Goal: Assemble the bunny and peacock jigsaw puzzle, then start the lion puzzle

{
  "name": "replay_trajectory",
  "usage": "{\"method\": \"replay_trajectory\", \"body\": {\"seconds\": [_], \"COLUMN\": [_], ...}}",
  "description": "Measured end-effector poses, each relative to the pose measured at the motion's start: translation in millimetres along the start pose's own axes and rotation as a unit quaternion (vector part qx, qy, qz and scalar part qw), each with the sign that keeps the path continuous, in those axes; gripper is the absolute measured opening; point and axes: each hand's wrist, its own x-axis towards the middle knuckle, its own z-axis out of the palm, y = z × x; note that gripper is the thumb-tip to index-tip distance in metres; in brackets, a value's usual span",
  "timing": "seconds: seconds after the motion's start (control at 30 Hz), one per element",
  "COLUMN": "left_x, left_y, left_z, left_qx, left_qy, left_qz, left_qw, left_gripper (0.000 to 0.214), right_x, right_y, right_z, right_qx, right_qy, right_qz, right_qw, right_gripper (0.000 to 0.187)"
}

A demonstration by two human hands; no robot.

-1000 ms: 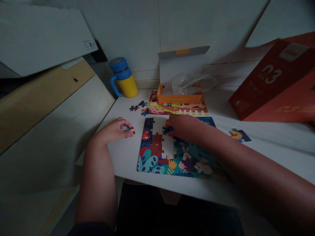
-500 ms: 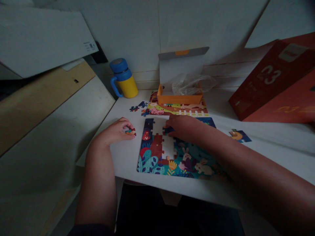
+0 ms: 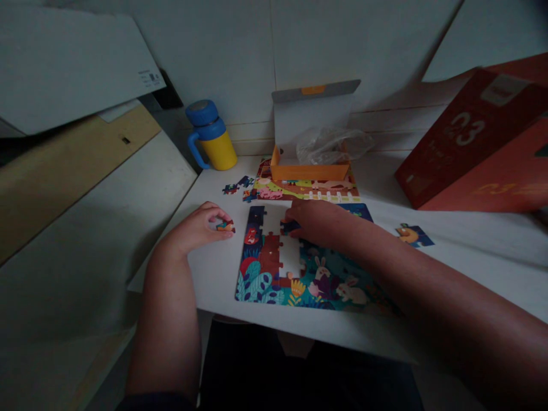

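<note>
A colourful jigsaw puzzle (image 3: 295, 274) with rabbits and leaves lies on the white table (image 3: 471, 251), with a white gap in its upper left part. My right hand (image 3: 314, 221) rests on the puzzle's top edge, fingers curled over a dark blue piece (image 3: 287, 227) at that gap. Left of the puzzle, my left hand (image 3: 199, 225) sits on the table and pinches a small orange and blue puzzle piece (image 3: 225, 226) between thumb and fingers.
A second puzzle (image 3: 306, 189) lies behind, under an open orange box (image 3: 310, 168) holding a plastic bag (image 3: 331, 145). Loose pieces (image 3: 237, 185) lie nearby, one piece (image 3: 413, 235) at the right. A yellow and blue cup (image 3: 212, 137) and red boxes (image 3: 479, 142) stand at the back.
The camera view has shifted slightly. My left hand has turned its piece a little in the fingers. My right hand stays at the same spot on the puzzle.
</note>
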Motion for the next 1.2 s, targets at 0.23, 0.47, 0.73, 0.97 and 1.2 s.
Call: {"method": "replay_trajectory", "body": {"seconds": [0.23, 0.47, 0.73, 0.97, 1.2], "left_x": [3, 3, 3, 4, 1], "left_y": [3, 5, 28, 33, 55], "left_z": [5.2, 10.5, 12.3, 20.8, 36.0], "left_qx": [-0.009, -0.141, -0.261, -0.31, -0.304], "left_qy": [-0.005, -0.061, -0.043, 0.023, -0.068], "left_qz": [0.006, -0.049, 0.024, 0.086, 0.121], "left_qw": [1.0, 0.987, 0.964, 0.947, 0.943], "left_gripper": [0.034, 0.047, 0.034, 0.03, 0.018], "right_x": [1, -1, 1, -1, -6], "right_y": [0, -3, -1, -5, -22], "right_z": [2, -2, -1, -5, -9], "right_qx": [-0.01, -0.005, -0.008, -0.011, 0.019], "right_qy": [0.0, -0.001, -0.008, -0.016, 0.036], "right_qz": [0.002, 0.0, 0.004, 0.014, 0.005], "right_qw": [1.0, 1.0, 1.0, 1.0, 0.999], "right_gripper": [0.039, 0.039, 0.039, 0.039, 0.037]}}
